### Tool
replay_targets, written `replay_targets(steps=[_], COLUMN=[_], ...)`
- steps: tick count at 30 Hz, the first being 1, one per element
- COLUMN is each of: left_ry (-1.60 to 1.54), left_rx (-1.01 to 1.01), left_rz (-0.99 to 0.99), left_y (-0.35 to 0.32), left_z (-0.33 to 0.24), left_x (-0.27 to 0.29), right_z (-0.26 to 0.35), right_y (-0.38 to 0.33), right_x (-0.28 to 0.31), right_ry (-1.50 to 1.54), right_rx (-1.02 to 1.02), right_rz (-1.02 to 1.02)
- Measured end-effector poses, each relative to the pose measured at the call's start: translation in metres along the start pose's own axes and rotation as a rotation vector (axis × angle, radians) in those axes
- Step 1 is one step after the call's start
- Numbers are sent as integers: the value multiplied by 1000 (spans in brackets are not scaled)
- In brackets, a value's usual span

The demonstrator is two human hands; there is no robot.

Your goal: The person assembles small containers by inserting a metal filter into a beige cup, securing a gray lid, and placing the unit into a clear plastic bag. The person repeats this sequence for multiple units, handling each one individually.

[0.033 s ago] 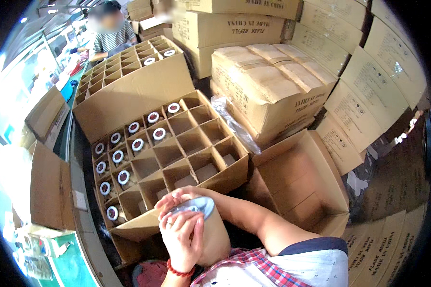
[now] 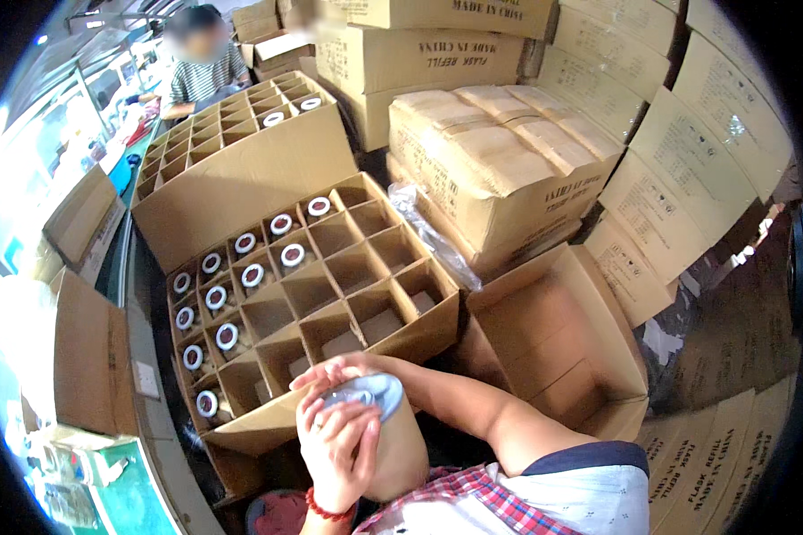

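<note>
My left hand (image 2: 339,441), with a red beaded bracelet at its wrist, has its fingers curled over a clear, shiny piece (image 2: 355,393). From the other side my right hand (image 2: 335,368) reaches across, its bent fingers meeting that piece and the left fingertips. Just under both hands is a pale, rounded form with a blue-grey end (image 2: 385,392); its kind is hard to make out. Beyond them stands an open carton (image 2: 277,426) with cardboard dividers (image 2: 339,272). Several of its cells, mostly on the left, hold items with round white tops and dark red centres (image 2: 227,336).
A second divided carton (image 2: 241,169) stands behind. At right are an open undivided box (image 2: 553,330), a clear plastic bag (image 2: 433,236) and stacked closed cartons (image 2: 509,147). A person in a striped top (image 2: 207,80) is at the far left, by a green-topped table (image 2: 143,481).
The view has shifted slightly. My hands keep nearly the same hold, and a little more of the clear piece shows between them.
</note>
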State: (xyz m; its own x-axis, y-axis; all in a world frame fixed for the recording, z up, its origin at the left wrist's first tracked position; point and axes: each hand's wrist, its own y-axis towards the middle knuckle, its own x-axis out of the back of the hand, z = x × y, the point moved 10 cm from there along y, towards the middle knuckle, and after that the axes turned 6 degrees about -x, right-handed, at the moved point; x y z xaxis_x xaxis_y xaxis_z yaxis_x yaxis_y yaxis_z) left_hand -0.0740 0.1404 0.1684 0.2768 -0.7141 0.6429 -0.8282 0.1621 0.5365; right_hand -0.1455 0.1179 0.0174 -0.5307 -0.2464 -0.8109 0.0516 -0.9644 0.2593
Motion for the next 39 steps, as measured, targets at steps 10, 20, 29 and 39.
replay_targets(steps=[10, 20, 29, 39], left_ry=[-1053, -51, -221, -699], left_rx=[69, 232, 59, -27], left_rz=[-40, 10, 208, 176], left_y=[-63, -13, -2, -26], left_z=[127, 42, 23, 71], left_x=[-5, 19, -3, 9], right_z=[39, -2, 20, 34], right_y=[-35, 21, -14, -32], right_x=[-36, 16, -6, -30], right_ry=[-1134, -301, -414, -899], right_rx=[-176, -248, -202, -252], right_rz=[-712, -158, -322, -628])
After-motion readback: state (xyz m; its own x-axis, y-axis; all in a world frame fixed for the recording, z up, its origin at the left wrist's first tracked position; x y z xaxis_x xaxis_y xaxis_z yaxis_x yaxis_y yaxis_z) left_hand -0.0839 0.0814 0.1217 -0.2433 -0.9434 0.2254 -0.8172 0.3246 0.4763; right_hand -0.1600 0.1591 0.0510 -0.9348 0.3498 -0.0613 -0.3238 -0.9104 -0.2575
